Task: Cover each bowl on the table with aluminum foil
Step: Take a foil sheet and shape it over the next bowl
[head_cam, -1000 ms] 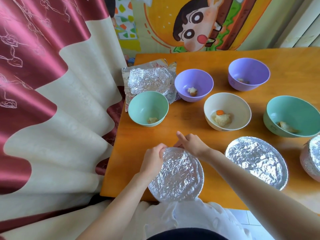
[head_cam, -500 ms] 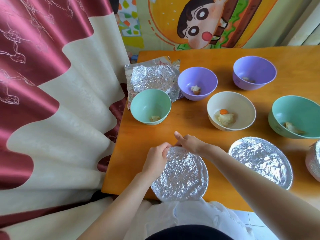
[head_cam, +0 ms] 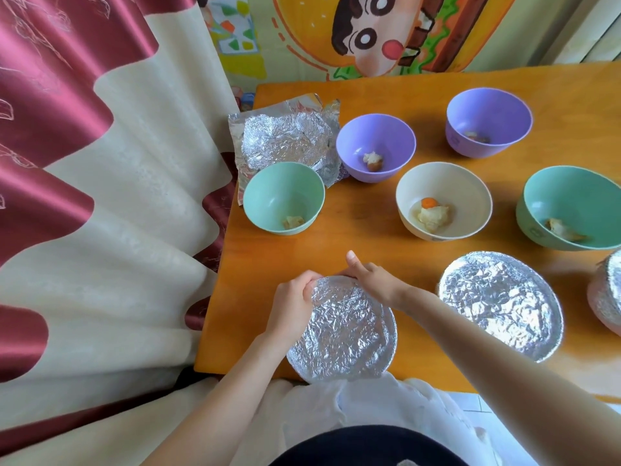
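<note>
Orange wooden table (head_cam: 336, 243) sat right up against a red-and-cream curtain (head_cam: 84, 196), with a cartoon poster (head_cam: 369, 28) behind it. The left hand (head_cam: 292, 304) and right hand (head_cam: 373, 280) were both curled round the far rim of the foil-covered bowl (head_cam: 342, 331) at the near edge, gripping its foil. A second covered bowl (head_cam: 500, 304) sat just to the right. Five open bowls (head_cam: 443, 196) and some loose foil (head_cam: 285, 139) lay beyond.

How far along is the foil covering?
Done: the right covered bowl and the edge covered bowl. In hand: left hand and right hand pinch foil round the rim of the near bowl. Left: five open: left green bowl, right green bowl, near purple bowl, far purple bowl, white bowl. Spare foil sheets lie far left.
</note>
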`<state>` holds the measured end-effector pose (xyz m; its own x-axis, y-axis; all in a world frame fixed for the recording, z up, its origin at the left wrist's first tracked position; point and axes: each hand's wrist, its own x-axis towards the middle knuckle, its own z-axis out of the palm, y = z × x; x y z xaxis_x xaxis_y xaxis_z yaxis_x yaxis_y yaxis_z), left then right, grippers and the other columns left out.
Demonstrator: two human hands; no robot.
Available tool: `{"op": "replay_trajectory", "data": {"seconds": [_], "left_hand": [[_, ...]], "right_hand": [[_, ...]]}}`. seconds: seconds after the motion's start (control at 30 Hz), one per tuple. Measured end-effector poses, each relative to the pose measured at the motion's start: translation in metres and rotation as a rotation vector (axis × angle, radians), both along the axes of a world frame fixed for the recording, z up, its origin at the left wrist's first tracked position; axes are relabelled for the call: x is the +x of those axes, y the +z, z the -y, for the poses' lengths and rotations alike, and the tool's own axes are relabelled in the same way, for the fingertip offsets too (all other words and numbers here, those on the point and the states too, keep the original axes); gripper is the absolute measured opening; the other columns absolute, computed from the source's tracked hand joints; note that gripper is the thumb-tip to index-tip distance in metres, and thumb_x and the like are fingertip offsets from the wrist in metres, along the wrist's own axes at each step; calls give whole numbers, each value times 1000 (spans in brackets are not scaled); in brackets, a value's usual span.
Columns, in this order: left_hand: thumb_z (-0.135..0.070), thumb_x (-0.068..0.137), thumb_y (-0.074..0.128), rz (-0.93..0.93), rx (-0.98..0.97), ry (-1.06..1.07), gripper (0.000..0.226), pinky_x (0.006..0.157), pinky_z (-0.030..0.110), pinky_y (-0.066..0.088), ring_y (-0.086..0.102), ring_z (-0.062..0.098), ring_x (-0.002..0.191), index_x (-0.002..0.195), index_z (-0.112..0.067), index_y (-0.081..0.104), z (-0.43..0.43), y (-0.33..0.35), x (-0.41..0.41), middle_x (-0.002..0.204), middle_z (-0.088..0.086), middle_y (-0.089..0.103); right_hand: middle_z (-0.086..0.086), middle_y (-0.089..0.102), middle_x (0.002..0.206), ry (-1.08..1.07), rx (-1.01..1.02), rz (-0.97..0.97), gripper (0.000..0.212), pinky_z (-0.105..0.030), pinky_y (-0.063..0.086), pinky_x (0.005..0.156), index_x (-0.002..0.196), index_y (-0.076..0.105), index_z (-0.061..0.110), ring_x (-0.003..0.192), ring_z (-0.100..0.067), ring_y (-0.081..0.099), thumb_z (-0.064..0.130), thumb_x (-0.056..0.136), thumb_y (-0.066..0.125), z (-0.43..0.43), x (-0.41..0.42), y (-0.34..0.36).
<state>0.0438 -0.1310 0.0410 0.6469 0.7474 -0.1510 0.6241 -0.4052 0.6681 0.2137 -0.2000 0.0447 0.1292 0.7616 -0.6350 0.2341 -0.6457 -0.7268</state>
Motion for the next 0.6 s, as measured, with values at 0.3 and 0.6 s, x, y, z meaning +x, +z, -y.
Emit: {"op": "replay_trajectory", "data": {"seconds": [0.3, 0.6], "left_hand": [[-8, 98, 45, -5, 25, 53, 24, 67, 19, 47, 63, 13, 84, 108, -12, 66, -6, -3, -5, 96, 0, 70], [-6, 98, 43, -63, -22, 20, 22, 59, 29, 44, 59, 14, 69, 107, -13, 62, -6, -5, -11, 79, 0, 66]], "right_hand": [[4, 52, 135, -103, 3, -155, 94, -38, 30, 112, 134, 52, 23, 125, -14, 48, 86, 72, 20, 7, 3, -4], [6, 44, 138, -134, -59, -58, 101, -42, 23, 115, 132, 50, 16, 131, -17, 39, 90, 72, 16, 19, -4, -10]]}}
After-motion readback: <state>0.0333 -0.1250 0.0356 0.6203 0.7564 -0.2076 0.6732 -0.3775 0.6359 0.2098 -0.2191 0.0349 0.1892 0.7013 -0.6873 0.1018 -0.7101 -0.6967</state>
